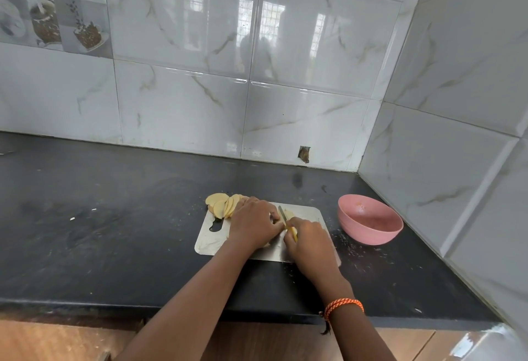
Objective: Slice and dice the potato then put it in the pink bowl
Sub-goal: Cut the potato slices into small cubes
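A steel cutting board [310, 215] lies on the black counter. Pale potato slices [221, 205] are fanned at its far left corner, some spilling onto the counter. My left hand [254, 223] lies curled over potato pieces on the board and hides most of them. My right hand [308, 239] grips a yellow-handled knife [283, 216], whose blade points away from me just right of my left fingers. A small potato piece [290, 213] shows beside the blade. The pink bowl [370, 223] stands to the right of the board, with only specks inside.
The black counter [114, 217] stretches wide to the left of the board. Tiled walls close the back and the right side, forming a corner behind the bowl. Small white scraps dot the counter near the bowl. The counter's front edge runs below my forearms.
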Motion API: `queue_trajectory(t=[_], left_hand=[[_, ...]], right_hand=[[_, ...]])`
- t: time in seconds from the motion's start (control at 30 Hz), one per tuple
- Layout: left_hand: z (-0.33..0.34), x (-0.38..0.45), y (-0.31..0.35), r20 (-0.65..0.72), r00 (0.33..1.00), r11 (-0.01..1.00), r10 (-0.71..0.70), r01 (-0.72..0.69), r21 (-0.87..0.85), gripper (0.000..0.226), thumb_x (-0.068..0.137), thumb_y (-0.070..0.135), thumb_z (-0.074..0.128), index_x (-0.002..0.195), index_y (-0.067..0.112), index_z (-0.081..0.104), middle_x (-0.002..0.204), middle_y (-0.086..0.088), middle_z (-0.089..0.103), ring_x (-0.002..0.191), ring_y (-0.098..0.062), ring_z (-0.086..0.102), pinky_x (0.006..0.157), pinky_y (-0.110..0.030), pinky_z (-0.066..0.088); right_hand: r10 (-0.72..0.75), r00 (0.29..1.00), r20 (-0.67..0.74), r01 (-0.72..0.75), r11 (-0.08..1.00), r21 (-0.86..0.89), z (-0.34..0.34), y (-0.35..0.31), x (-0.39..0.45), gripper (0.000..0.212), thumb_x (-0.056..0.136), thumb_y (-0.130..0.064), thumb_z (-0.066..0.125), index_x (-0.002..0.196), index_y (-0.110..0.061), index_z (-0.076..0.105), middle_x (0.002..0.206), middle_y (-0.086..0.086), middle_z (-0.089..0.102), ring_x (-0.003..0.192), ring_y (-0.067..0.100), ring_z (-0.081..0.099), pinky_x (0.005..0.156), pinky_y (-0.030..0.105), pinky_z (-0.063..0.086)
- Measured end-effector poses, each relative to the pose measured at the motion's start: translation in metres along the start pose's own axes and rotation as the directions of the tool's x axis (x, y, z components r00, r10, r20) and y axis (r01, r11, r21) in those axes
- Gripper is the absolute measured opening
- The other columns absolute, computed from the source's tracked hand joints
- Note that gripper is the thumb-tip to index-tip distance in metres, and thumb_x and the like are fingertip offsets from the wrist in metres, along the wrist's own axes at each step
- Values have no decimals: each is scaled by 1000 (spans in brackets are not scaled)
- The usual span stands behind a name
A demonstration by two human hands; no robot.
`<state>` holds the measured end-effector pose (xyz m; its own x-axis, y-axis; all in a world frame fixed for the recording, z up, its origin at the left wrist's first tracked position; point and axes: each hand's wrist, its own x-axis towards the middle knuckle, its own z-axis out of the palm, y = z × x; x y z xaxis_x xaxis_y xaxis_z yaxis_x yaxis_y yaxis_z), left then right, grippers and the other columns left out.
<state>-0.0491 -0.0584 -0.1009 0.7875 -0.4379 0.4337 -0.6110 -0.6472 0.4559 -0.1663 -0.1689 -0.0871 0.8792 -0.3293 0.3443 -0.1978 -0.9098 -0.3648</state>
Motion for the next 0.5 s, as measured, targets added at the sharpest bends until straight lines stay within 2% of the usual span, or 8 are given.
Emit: queue_trajectory(t=[0.07, 0.23, 0.33, 0.5], left_hand=[[0, -1, 0, 5, 1000, 1000, -3, 3, -5, 19, 88, 48, 72, 92, 31, 81, 106, 14, 76, 120, -15, 57, 113, -33, 32], [-2, -1, 0, 18, 1000, 1000, -10, 10, 3, 20, 89, 49, 74, 97, 32, 80, 111, 14, 76, 123, -15, 56, 116, -34, 32], [-2, -1, 1, 22, 1000, 1000, -15, 15, 6, 22, 88, 51, 75, 97, 31, 81, 112, 14, 76, 124, -15, 56, 117, -35, 33], [-4, -3, 3, 16, 1000, 1000, -18, 18, 13, 24, 89, 50, 76, 100, 30, 81, 114, 12, 75, 124, -16, 55, 117, -35, 32]], right_hand=[[2, 1000, 0, -2, 1000, 0, -2, -1, -3, 25, 97, -28, 53, 116, -26, 68, 100, 7, 69, 89, 26, 63, 77, 39, 51], [12, 1000, -24, -13, 1000, -13, -2, 4, -27, 27, 96, -34, 51, 117, -28, 67, 86, 3, 68, 77, 22, 61, 72, 40, 52], [5, 1000, -29, -6, 1000, -14, -6, 10, -47, 26, 100, -37, 50, 121, -31, 66, 94, 2, 71, 84, 20, 61, 77, 40, 52], [47, 996, -75, -45, 998, 33, -16, 27, -69, 30, 100, -37, 56, 127, -32, 69, 97, -4, 75, 82, 15, 62, 77, 33, 52]])
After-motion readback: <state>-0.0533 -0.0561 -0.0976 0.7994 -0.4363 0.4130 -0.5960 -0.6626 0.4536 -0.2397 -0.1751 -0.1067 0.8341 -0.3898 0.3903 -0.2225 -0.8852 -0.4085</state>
